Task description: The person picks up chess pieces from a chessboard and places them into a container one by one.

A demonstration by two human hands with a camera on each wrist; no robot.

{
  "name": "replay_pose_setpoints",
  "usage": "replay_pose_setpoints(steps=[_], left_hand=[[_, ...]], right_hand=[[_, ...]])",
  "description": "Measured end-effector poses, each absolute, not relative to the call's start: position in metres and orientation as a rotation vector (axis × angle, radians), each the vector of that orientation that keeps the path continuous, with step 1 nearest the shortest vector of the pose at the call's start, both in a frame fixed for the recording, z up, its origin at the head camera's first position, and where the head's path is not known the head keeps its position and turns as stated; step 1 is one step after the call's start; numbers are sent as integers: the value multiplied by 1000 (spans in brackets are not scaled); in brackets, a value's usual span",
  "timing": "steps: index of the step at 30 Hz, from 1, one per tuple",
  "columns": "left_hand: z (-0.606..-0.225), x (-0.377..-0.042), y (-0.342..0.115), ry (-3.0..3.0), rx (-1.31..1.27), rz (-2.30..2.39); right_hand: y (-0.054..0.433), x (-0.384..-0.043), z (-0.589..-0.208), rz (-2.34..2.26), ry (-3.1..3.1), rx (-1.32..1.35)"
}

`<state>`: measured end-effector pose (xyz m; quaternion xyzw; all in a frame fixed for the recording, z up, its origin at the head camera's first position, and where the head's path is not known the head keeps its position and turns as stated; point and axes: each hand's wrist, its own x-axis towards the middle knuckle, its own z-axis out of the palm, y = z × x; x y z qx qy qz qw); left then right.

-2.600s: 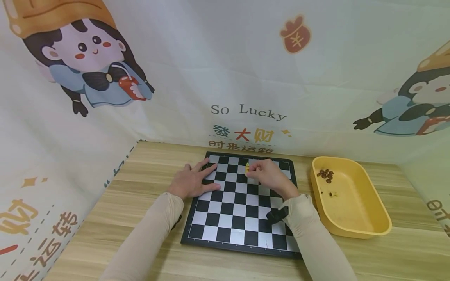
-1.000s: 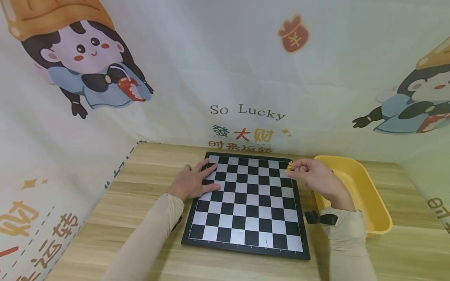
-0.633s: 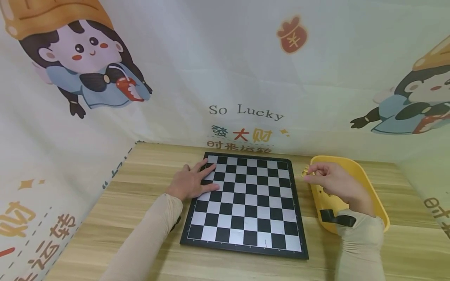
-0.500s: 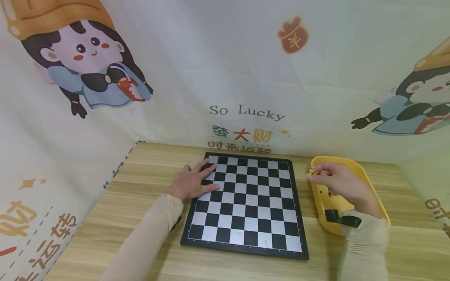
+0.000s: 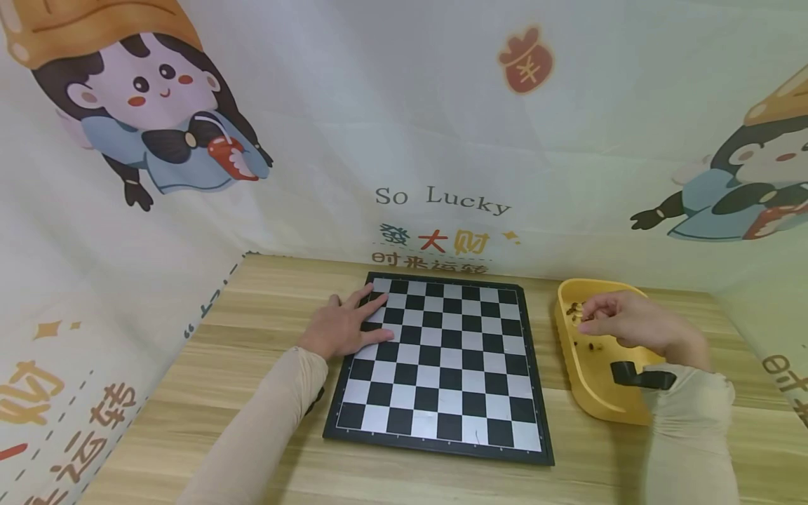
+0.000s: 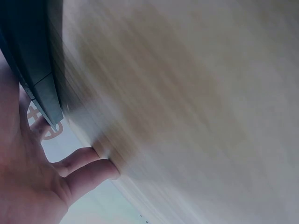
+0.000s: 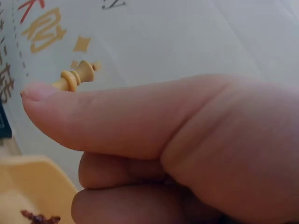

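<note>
My right hand [image 5: 640, 326] is over the yellow plastic tray [image 5: 577, 389]. It pinches a pale yellow chess king [image 7: 84, 72] between thumb and fingers; the king's lower part is hidden behind the thumb in the right wrist view. My left hand [image 5: 341, 326] lies with fingers spread on the left edge of the black-and-white chessboard [image 5: 438, 400]. In the left wrist view, some fingers reach past the board's dark side [image 6: 35, 56]. No pieces stand on the board.
Inside the tray are several small dark brown pieces [image 5: 573, 308] and a few tiny bits [image 5: 592, 346]. A wooden table [image 5: 252, 351] bears board and tray. A printed white cloth [image 5: 328, 140] hangs behind and at both sides.
My right hand has carried the king from the board's far squares rightward, past the board's edge, to over the tray. The left hand has stayed in place.
</note>
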<state>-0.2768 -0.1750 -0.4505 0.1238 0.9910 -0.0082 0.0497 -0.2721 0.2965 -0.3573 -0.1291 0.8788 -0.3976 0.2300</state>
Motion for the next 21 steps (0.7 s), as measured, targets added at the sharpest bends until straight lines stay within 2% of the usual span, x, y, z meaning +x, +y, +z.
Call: replay_pose_setpoints(steps=[21], left_hand=[[-452, -278, -176, 3038, 391, -50]], right_hand=[[318, -311, -380, -1113, 2268, -205]])
